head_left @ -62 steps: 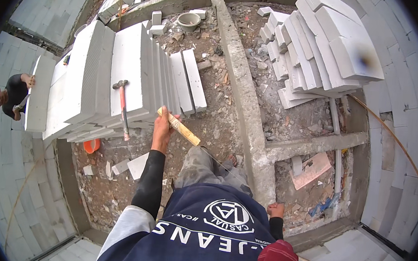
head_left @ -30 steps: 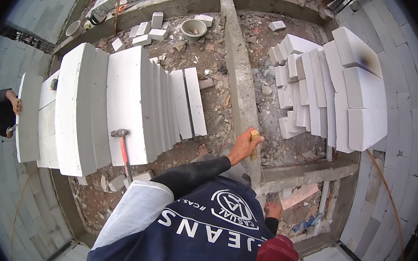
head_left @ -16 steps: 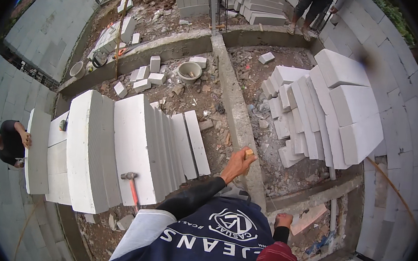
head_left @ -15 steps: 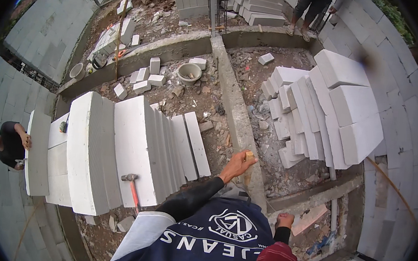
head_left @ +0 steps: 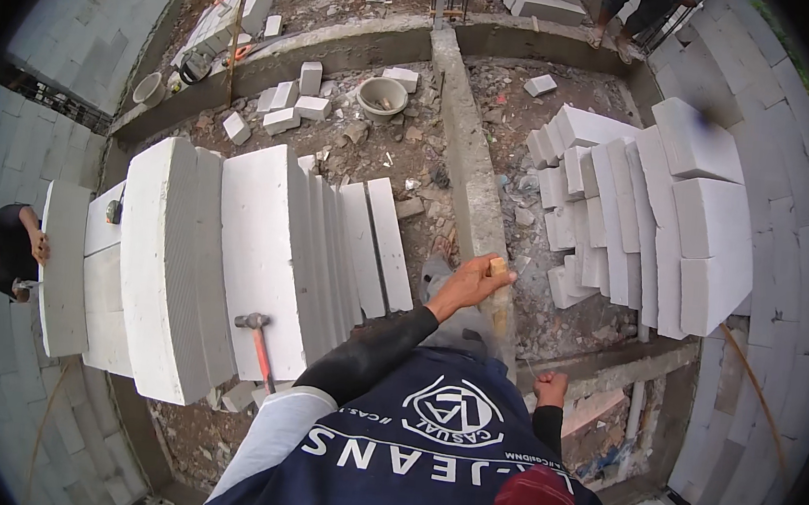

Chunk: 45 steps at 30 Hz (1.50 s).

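My left hand (head_left: 467, 285) pinches a small yellowish-brown wooden block (head_left: 498, 267) between thumb and fingers, over the grey concrete beam (head_left: 472, 177). Closer to my body and to the right, my right hand (head_left: 551, 388) is closed in a fist. A thin pale string (head_left: 529, 367) seems to run from its fingers; most of its length is too fine to follow. Left of my sleeve, a hammer (head_left: 258, 344) with a red handle lies on the stacked white blocks (head_left: 266, 240).
Another stack of white blocks (head_left: 654, 207) stands right of the beam. A bucket (head_left: 381, 99) and loose blocks (head_left: 281, 121) sit on rubble beyond. One person (head_left: 9, 242) is behind a block at far left; another person's legs (head_left: 620, 17) show at far right.
My left hand has moved slightly forward and right with the wooden block. My right hand has risen a little toward the beam. The whole view has shifted.
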Motion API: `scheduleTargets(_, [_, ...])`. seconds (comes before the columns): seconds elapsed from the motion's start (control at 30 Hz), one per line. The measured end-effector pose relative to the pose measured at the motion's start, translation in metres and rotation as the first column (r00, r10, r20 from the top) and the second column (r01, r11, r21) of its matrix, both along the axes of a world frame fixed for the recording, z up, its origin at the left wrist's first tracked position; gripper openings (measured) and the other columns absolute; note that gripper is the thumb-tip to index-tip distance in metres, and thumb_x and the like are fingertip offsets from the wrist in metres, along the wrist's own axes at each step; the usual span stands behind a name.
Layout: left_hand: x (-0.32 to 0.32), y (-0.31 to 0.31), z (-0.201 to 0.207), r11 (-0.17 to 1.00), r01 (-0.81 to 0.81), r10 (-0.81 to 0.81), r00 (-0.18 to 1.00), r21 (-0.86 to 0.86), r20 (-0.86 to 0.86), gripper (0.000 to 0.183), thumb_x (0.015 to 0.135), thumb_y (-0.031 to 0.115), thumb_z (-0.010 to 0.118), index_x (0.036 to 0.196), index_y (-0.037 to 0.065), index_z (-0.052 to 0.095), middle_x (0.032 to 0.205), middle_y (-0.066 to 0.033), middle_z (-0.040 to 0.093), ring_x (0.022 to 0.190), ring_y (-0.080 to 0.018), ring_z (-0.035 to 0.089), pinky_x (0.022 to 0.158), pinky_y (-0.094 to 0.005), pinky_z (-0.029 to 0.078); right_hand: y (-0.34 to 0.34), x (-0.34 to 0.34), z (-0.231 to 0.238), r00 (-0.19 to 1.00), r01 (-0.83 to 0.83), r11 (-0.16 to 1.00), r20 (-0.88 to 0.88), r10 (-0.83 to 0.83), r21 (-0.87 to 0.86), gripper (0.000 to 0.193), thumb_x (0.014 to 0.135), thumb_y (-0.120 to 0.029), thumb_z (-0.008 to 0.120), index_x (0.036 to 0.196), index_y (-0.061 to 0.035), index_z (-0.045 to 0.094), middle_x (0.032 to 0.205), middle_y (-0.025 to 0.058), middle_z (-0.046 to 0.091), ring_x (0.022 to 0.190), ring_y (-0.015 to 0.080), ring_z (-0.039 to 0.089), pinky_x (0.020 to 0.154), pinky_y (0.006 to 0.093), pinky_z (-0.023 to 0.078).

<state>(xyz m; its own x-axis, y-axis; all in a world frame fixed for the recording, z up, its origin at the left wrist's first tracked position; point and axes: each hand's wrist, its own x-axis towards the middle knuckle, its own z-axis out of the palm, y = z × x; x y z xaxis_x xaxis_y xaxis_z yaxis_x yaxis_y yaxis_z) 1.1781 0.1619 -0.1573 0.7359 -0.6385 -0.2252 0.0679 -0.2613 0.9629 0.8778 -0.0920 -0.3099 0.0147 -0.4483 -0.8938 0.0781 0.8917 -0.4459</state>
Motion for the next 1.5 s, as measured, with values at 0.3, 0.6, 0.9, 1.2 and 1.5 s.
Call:
scheduleTargets(0.3, [0.123, -0.038, -0.037, 0.978, -0.204, 0.203, 0.979, 0.048, 0.007, 0.038, 0.092, 0.04, 0.067, 0.103, 0.004, 0.061, 0.081, -0.0099, 0.065, 0.073, -0.0198, 0.062, 0.067, -0.0351, 0.048, -0.048, 0.103, -0.075, 0.977, -0.179, 0.984, -0.117, 0.176, -0.015, 0.021, 0.083, -0.007, 0.042, 0.064, -0.0111, 0.033, 0.059, 0.0004, 0.032, 0.047, 0.0167, 0.028, 0.048, 0.0288, 0.027])
scheduleTargets(0.6, [0.234, -0.111, -0.02, 0.962, -0.14, -0.106, 0.604, -0.236, -0.79, 0.036, 0.095, 0.045, 0.063, 0.106, 0.01, 0.062, 0.097, 0.0015, 0.067, 0.08, -0.0101, 0.062, 0.074, -0.0261, 0.052, -0.082, 0.169, 0.002, 0.354, -0.934, 0.309, -0.596, 0.721, -0.18, 0.022, 0.073, 0.009, 0.053, 0.062, -0.0037, 0.039, 0.065, 0.005, 0.044, 0.057, 0.0136, 0.045, 0.053, 0.0363, 0.041])
scheduleTargets(0.9, [0.291, -0.113, -0.019, 0.97, 0.05, -0.194, 0.744, -0.236, -0.639, 0.034, 0.093, 0.039, 0.068, 0.101, 0.006, 0.063, 0.087, -0.0009, 0.065, 0.074, -0.0111, 0.06, 0.07, -0.0267, 0.051, -0.038, 0.283, 0.052, 0.083, -0.994, -0.003, -0.793, 0.604, -0.106, 0.019, 0.075, 0.004, 0.051, 0.059, -0.0018, 0.042, 0.058, 0.0011, 0.042, 0.055, 0.0102, 0.041, 0.049, 0.0334, 0.029])
scheduleTargets(1.2, [0.388, -0.115, -0.018, 0.991, 0.133, -0.133, 0.984, -0.005, -0.122, 0.032, 0.092, 0.036, 0.068, 0.098, 0.005, 0.063, 0.083, -0.0009, 0.064, 0.072, -0.0127, 0.055, 0.067, -0.0302, 0.047, -0.029, 0.32, -0.004, 0.93, -0.368, 0.911, -0.095, 0.356, -0.185, 0.015, 0.071, 0.005, 0.05, 0.066, -0.0057, 0.041, 0.064, 0.0006, 0.039, 0.057, 0.0138, 0.04, 0.052, 0.0324, 0.031])
scheduleTargets(1.5, [0.497, -0.116, -0.07, 0.99, 0.132, -0.119, 0.576, -0.051, -0.809, 0.033, 0.092, 0.041, 0.068, 0.104, 0.011, 0.062, 0.097, -0.0001, 0.065, 0.086, -0.0157, 0.062, 0.084, -0.0336, 0.052, 0.028, 0.422, -0.006, 0.984, 0.17, 0.978, -0.029, -0.174, -0.12, 0.014, 0.076, 0.0, 0.05, 0.067, -0.0065, 0.04, 0.064, 0.0025, 0.039, 0.054, 0.0181, 0.04, 0.051, 0.0328, 0.032])
